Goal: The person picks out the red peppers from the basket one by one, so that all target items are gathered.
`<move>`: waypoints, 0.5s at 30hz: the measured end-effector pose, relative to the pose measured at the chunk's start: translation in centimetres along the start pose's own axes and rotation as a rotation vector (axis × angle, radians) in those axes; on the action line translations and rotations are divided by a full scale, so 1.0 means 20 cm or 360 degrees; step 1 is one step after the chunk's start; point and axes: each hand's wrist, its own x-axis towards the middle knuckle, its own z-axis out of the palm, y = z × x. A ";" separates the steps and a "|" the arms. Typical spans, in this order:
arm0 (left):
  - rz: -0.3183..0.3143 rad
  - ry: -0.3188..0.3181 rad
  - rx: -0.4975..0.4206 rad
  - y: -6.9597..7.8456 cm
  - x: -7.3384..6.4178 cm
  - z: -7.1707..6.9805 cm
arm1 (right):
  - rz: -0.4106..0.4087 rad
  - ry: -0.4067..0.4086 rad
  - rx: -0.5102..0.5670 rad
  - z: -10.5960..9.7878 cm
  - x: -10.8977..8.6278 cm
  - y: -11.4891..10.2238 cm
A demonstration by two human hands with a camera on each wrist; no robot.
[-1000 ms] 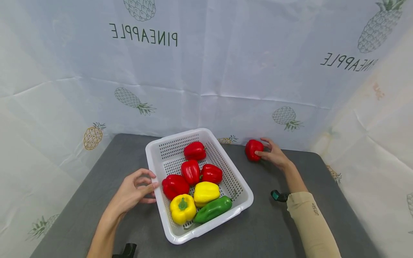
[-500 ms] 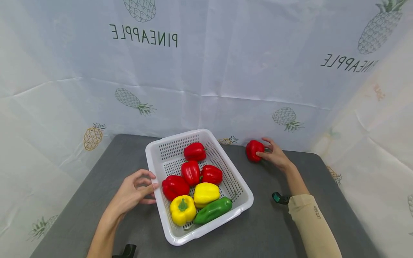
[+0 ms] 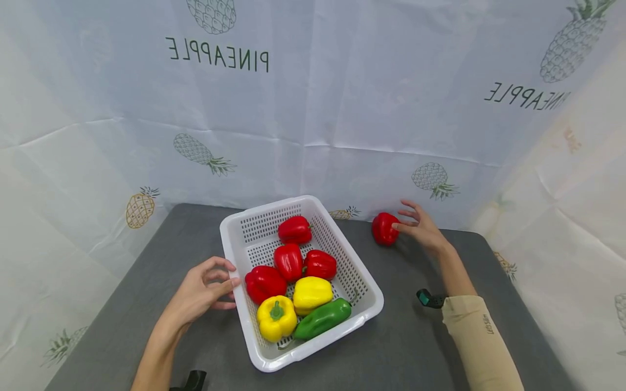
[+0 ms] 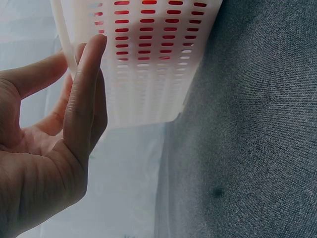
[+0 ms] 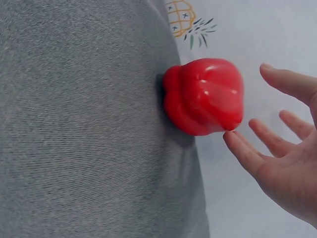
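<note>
A white perforated plastic basket (image 3: 359, 266) stands in the middle of the dark table. My left hand (image 3: 200, 288) pinches its left rim, thumb on one side and fingers on the other, as the left wrist view shows. Inside lie several red bell peppers (image 3: 289, 262), two yellow bell peppers (image 3: 276, 317) and a long green pepper (image 3: 323, 319). Right of the basket, another red bell pepper (image 3: 385, 228) sits on the table near its back edge. My right hand (image 3: 421, 228) is spread beside that pepper, with a fingertip at or very near it in the right wrist view (image 5: 292, 158).
A pineapple-print curtain (image 3: 313, 108) hangs behind the table and at both sides. The grey table cloth (image 3: 396, 347) runs up to the curtain at the back. Dark wrist devices (image 3: 430, 298) show near both wrists.
My right hand has loosened from the lone red bell pepper; its fingers have spread and drawn back to the right. The pepper stays on the table. My left hand keeps its place on the rim.
</note>
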 end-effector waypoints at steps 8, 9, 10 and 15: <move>0.0004 0.0001 -0.0007 0.00 0.00 0.00 | -0.0077 0.0040 -0.0134 -0.01 -0.01 -0.09; 0.0004 0.0000 -0.0012 0.00 0.00 0.00 | -0.0092 0.0046 -0.0155 0.00 -0.01 -0.10; 0.0003 -0.0002 -0.0017 0.00 0.00 0.00 | -0.0104 0.0052 -0.0162 0.00 0.00 -0.12; 0.0001 -0.0005 -0.0021 0.00 0.00 0.00 | -0.0186 0.0049 -0.0217 0.03 0.00 -0.20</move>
